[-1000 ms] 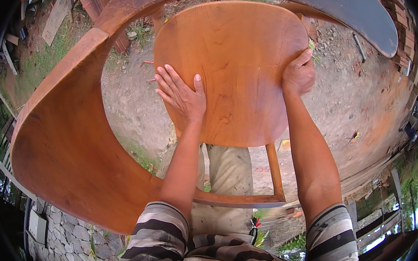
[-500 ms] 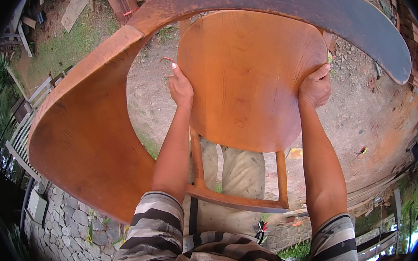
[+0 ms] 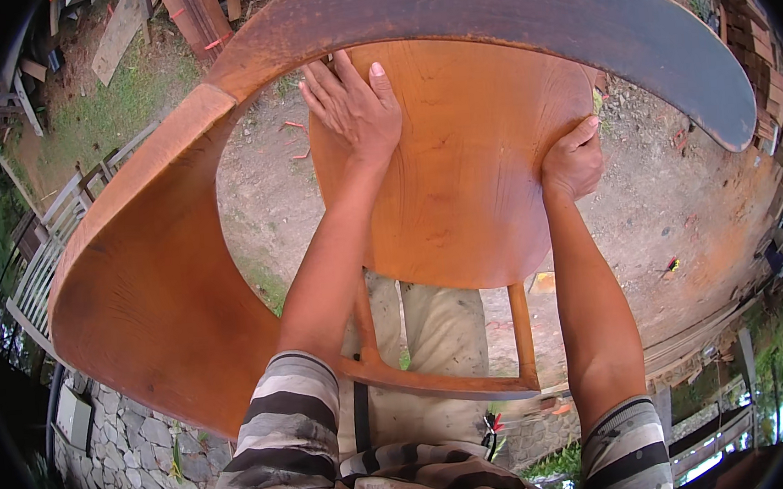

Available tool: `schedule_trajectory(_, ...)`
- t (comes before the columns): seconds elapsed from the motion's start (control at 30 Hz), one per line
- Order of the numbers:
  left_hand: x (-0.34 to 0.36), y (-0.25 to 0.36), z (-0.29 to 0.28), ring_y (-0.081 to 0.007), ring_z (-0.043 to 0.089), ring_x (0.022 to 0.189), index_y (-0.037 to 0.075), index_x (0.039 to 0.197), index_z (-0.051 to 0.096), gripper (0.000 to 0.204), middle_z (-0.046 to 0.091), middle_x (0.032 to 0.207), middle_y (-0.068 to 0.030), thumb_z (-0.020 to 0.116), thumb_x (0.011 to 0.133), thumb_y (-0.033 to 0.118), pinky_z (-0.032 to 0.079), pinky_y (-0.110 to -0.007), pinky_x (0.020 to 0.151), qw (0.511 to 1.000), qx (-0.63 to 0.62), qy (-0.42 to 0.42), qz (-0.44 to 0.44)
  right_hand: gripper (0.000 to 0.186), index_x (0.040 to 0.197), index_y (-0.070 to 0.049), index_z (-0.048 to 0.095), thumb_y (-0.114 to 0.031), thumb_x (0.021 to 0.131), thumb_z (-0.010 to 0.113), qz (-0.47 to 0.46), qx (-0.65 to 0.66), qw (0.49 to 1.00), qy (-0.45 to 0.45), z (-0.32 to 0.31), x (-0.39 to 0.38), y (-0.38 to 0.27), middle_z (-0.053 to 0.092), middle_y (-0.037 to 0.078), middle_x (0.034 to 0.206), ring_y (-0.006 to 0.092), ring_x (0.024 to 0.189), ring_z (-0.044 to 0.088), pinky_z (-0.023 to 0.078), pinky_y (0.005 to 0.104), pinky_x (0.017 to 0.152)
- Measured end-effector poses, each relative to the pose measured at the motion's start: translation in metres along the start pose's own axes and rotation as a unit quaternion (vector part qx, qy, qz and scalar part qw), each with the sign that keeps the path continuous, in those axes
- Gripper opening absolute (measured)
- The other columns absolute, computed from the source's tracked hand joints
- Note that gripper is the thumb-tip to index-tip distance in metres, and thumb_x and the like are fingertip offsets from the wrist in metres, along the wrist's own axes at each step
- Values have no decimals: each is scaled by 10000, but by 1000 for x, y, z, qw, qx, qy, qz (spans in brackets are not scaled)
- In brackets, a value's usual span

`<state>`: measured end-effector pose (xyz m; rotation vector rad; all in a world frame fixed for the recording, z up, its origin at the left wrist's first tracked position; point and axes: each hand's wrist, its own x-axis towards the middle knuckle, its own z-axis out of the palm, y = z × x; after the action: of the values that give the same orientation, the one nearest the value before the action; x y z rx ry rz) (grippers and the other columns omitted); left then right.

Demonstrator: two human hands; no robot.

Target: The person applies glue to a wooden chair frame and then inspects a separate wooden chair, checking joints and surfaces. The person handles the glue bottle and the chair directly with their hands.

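Wooden chair, rounded grained seat, left fingers spread flat on it, right fingers curled around its edge

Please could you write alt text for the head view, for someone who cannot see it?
A person's left hand rests on a rounded wooden chair seat near its left edge, while the right hand grips its right edge. A broad, curved wooden rail sweeps along the left and top; dirt ground lies below.
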<state>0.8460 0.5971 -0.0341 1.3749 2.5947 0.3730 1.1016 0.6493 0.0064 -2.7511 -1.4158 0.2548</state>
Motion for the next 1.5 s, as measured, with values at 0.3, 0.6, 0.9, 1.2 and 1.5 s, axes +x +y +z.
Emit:
schedule_trajectory(0.3,-26,17,-2,-456,49,1578,-45,1621,151,767,112,1685,-296,383,1073,439,26,-594,1254,996,2,-53,66,593,1055,-149,789,-557,1051,358,-2,7,1000,4,0,3,0,740,214,844,474,804,695,523,573,683)
schedule_trajectory(0.6,-33,162,28,-323,316,1504,41,1572,388,739,422,1578,-160,495,1016,515,106,-562,1263,926,-58,-83,364,601,1012,-138,793,-559,1050,366,15,32,999,-19,-1,3,0,741,200,833,461,790,697,516,572,678)
schedule_trajectory(0.9,16,132,25,-260,627,1133,120,1248,693,461,685,1211,-75,626,954,468,471,-463,1013,927,-89,-60,359,568,976,-141,771,-549,1050,384,15,7,1000,6,2,9,7,730,212,798,472,773,696,518,583,673)
schedule_trajectory(1.2,60,135,31,-355,696,637,121,989,787,430,725,755,-133,604,970,510,543,-506,548,957,-66,-44,279,540,903,-134,748,-541,1043,422,10,20,1000,-3,2,12,13,723,193,748,456,710,696,518,572,630)
schedule_trajectory(1.5,54,155,33,-361,721,874,138,1054,771,392,749,898,-157,593,983,481,549,-492,782,955,-195,-80,208,508,820,-131,696,-523,1036,456,6,31,999,-4,1,15,20,708,177,702,436,665,691,511,559,607)
